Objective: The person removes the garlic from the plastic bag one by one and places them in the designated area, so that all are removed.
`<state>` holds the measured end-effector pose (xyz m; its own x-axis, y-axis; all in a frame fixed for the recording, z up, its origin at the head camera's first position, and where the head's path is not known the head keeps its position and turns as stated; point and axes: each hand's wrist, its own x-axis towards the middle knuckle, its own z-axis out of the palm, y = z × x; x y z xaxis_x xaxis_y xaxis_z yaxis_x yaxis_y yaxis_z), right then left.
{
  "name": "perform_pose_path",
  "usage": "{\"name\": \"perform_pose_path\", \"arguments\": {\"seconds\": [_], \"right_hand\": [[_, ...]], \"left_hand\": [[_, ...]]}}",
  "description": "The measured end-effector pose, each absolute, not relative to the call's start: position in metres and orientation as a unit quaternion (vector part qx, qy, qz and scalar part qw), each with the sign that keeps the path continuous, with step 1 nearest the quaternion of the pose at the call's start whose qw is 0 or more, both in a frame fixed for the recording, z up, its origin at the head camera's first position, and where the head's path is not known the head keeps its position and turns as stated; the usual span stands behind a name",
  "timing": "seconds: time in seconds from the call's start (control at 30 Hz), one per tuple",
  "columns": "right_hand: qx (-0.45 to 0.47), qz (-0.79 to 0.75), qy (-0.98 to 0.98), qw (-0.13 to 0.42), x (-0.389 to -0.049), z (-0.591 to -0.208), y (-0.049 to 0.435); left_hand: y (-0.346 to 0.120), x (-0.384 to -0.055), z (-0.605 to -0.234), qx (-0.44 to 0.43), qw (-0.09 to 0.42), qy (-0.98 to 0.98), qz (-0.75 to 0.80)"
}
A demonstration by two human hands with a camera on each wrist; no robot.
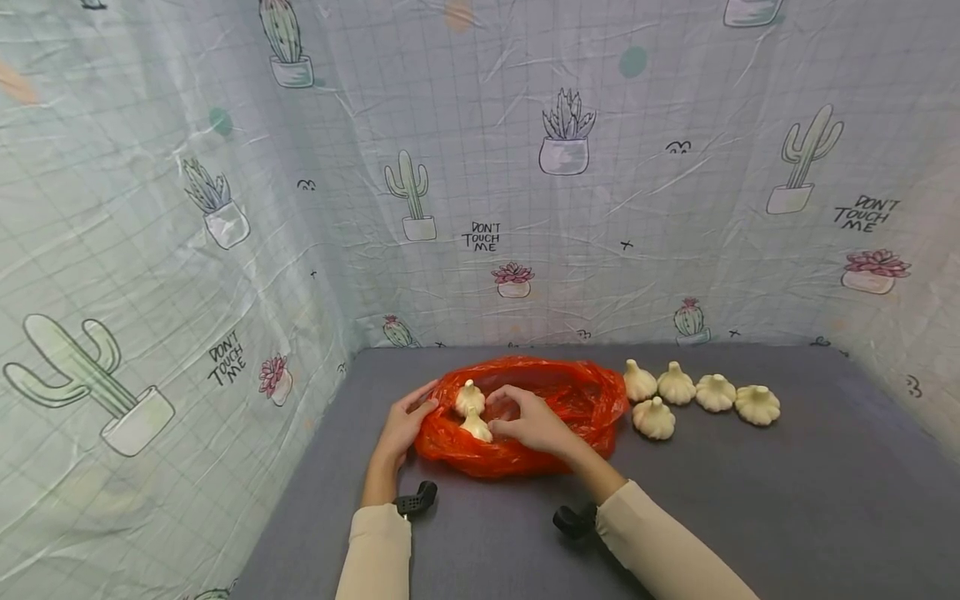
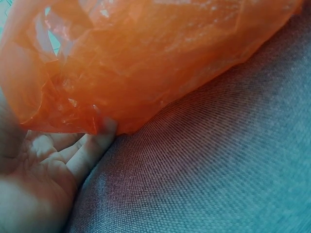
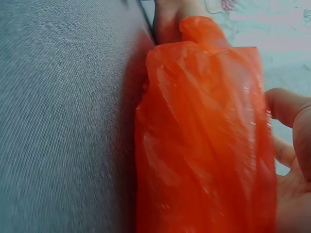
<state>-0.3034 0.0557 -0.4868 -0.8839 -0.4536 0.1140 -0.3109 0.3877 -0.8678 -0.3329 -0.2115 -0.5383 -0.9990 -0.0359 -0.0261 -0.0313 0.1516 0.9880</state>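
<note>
A red plastic bag [image 1: 517,460] lies with its mouth spread wide on the grey table. Inside its left end are two garlic bulbs, one [image 1: 470,400] behind the other [image 1: 476,427]. My left hand [image 1: 401,429] holds the bag's left rim, thumb on top and fingers against the outside. In the left wrist view, the fingers [image 2: 82,153] reach under the orange-looking plastic. Over the bag's opening is my right hand [image 1: 534,423], its thumb and forefinger apart and curved beside the two bulbs, with nothing seen between them. The bag wall [image 3: 204,141] hides part of this hand in the right wrist view.
Right of the bag, several garlic bulbs stand in a row, among them one [image 1: 757,405] at the far right end. Another bulb [image 1: 654,418] sits in front of the row. A patterned cloth [image 1: 480,167] hangs behind the table [image 1: 750,517] and along its sides.
</note>
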Motion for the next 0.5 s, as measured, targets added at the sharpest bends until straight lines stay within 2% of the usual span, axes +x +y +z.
{"name": "perform_pose_path", "arguments": {"seconds": [0.5], "right_hand": [[-0.258, -0.443, 0.852, 0.105, -0.314, -0.509, 0.035]], "left_hand": [[-0.212, -0.332, -0.537, 0.018, 0.002, -0.756, -0.655]]}}
